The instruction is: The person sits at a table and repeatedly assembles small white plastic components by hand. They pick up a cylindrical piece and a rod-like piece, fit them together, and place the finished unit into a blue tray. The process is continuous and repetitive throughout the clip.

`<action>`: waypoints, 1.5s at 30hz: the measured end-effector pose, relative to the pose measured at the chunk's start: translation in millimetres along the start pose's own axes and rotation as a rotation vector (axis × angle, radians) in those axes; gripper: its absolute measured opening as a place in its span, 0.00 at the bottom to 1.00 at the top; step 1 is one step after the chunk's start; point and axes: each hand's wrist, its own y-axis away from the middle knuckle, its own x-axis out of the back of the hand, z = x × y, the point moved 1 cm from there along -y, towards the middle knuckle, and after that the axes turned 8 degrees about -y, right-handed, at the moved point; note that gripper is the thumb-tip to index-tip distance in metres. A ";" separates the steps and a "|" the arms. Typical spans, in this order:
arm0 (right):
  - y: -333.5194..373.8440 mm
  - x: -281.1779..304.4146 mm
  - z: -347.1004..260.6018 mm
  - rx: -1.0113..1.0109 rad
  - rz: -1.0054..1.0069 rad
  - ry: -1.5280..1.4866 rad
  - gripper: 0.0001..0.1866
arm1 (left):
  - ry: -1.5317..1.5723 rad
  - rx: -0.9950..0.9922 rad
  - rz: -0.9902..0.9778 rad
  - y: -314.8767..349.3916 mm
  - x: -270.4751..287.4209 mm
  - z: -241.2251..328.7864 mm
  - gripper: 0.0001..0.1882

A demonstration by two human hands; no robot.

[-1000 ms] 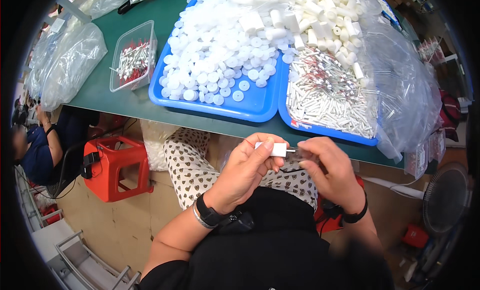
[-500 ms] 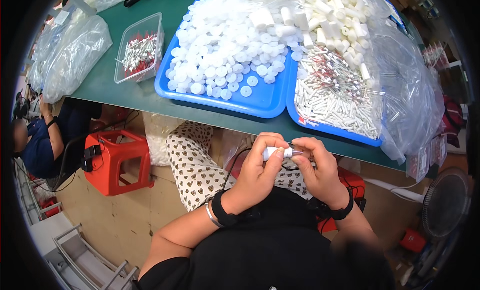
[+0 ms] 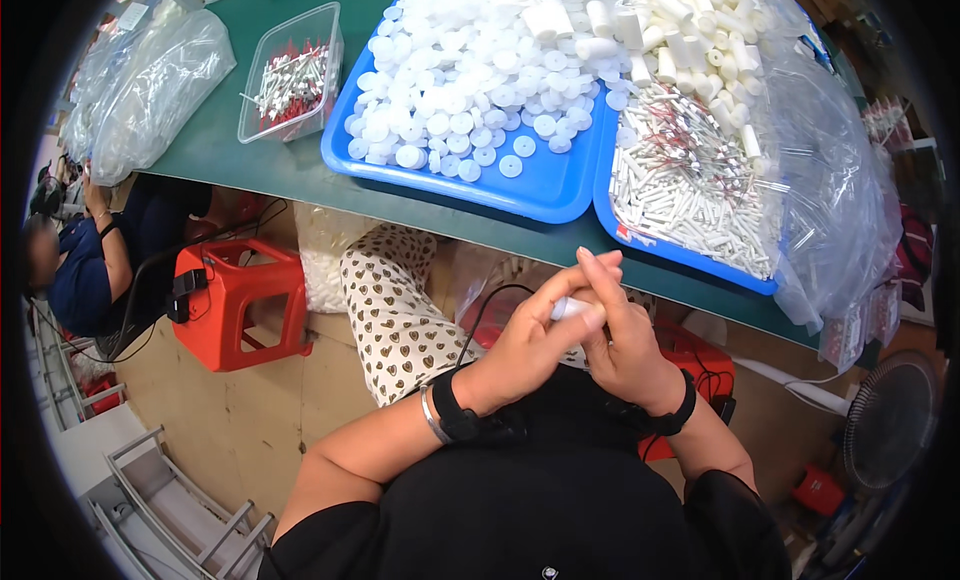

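Note:
Above my lap, my left hand [image 3: 535, 340] grips a small white plastic cylinder [image 3: 567, 308] between thumb and fingers. Only part of the cylinder shows; its far end is hidden behind the fingers. My right hand [image 3: 632, 355] lies against the left fingertips and the cylinder's end, its fingers stretched out. Whether anything thin sits between the right palm and the cylinder cannot be seen. Beyond the hands, a blue tray [image 3: 540, 205] holds many translucent white discs [image 3: 440, 110]. In a second blue tray [image 3: 700, 263] lie thin white sticks with red parts [image 3: 690, 180] and thick white cylinders [image 3: 700, 55].
A clear plastic box [image 3: 262, 135] of red-and-white pieces stands left on the green table [image 3: 240, 175]. Clear plastic bags [image 3: 165, 90] lie at both table ends. Around me are a red stool [image 3: 240, 310], a fan [image 3: 885, 420] and a seated person [image 3: 85, 270] at left.
My right hand has gone from pinching at the cylinder's end to stretched fingers laid across it. The cylinder is now more covered. The whole view has shifted slightly.

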 end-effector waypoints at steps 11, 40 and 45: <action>-2.6 4.1 11.7 0.140 -0.033 0.235 0.18 | 0.617 0.229 0.001 2.2 7.1 -7.1 0.25; -4.5 -24.6 2.4 -0.085 -0.009 0.088 0.14 | 0.706 0.240 0.135 14.8 14.7 -12.7 0.22; 2.0 -29.5 4.5 -0.118 -0.035 0.117 0.11 | 0.708 0.166 0.152 18.7 8.1 -26.5 0.22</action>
